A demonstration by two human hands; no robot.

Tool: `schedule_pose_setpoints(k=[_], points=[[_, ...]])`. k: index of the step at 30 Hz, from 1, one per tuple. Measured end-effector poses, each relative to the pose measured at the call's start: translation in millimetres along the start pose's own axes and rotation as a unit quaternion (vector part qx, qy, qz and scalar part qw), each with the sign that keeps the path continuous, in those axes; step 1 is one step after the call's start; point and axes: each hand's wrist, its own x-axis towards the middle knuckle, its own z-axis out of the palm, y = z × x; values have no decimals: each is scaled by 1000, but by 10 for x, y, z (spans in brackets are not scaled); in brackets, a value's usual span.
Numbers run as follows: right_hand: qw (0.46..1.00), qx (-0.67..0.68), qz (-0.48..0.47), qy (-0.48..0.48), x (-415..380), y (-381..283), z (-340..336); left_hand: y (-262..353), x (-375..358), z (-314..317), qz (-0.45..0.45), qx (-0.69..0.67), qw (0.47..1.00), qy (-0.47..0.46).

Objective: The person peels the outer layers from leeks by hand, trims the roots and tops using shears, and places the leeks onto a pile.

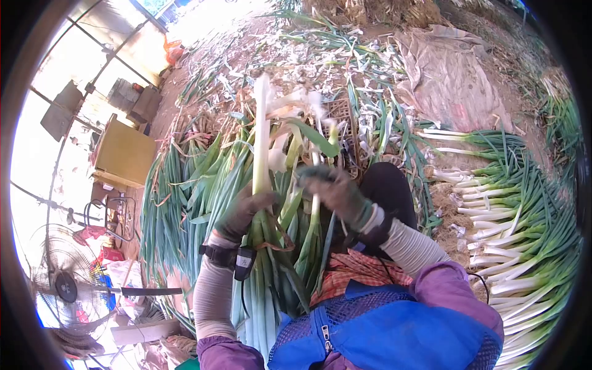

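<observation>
My left hand [246,213], in a dark glove, is wrapped round a leek [262,132]. The leek's thick white stalk points up, and its green leaves hang down below my fist over my lap. My right hand [336,192], also gloved, is beside it with the fingers curled closed, slightly smeared by motion. Loose leek leaves [311,137] and pale peelings, partly blurred, are just beyond and around my right hand. What its fingers hold is hidden. Beneath and left of my hands lies a heap of untrimmed leeks [191,172].
White-stalked leeks [499,240] lie in a long row at right. Peelings [308,58] litter the ground ahead, near a dusty sack cloth [453,77]. At left are a standing fan [65,287] and a yellow box [125,151]. A woven crate [350,132] sits beyond my right hand.
</observation>
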Motion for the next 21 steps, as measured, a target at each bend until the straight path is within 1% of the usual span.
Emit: schedule_pose_setpoints(k=[1,2,3,6,7,9,10,11,12,13,14,15,16,17,18,19,20,21], points=[[997,-24,-30,65,124,-65,-124,-31,-10,-33,2,-4,1000,6],[986,-86,-123,75,256,-188,-226,15,-36,-9,0,3,1000,10],[984,-65,-134,98,380,-218,-334,112,-77,43,0,10,1000,13],[988,9,-151,18,739,-114,-391,207,-72,169,1,34,999,4],[986,-135,-100,3,853,-37,-361,219,-67,189,2,43,999,-3],[985,-171,-15,0,880,103,-285,227,-62,164,40,87,995,-28],[973,-218,78,-15,860,-16,-238,201,-81,124,57,109,992,-40],[939,-342,-7,-25,889,34,-338,-71,-54,-147,251,328,907,-80],[886,-438,-153,-18,1094,211,-650,-120,-101,-251,250,343,901,-88],[796,-530,-292,27,1299,398,-968,-151,-150,-321,249,357,895,-95],[868,-462,-151,103,1315,162,-1158,-197,-198,-387,247,370,890,-102],[766,-599,-191,132,1453,-5,-1443,-272,-231,-468,267,400,868,-125],[683,-703,-142,142,1501,-294,-1606,-178,-315,-391,180,332,919,-114],[508,-841,-80,168,1674,-308,-1884,7,-429,-224,91,257,957,-102],[561,-799,-100,192,1574,-651,-1827,94,-485,-93,1,179,980,-88],[538,-810,-153,173,1682,-656,-2073,46,-485,-38,-77,97,989,-80],[481,-834,-230,146,1770,-593,-2417,35,-505,-38,-63,107,988,-92],[489,-841,-162,168,1838,-635,-2568,28,-528,-37,-48,115,987,-103]])
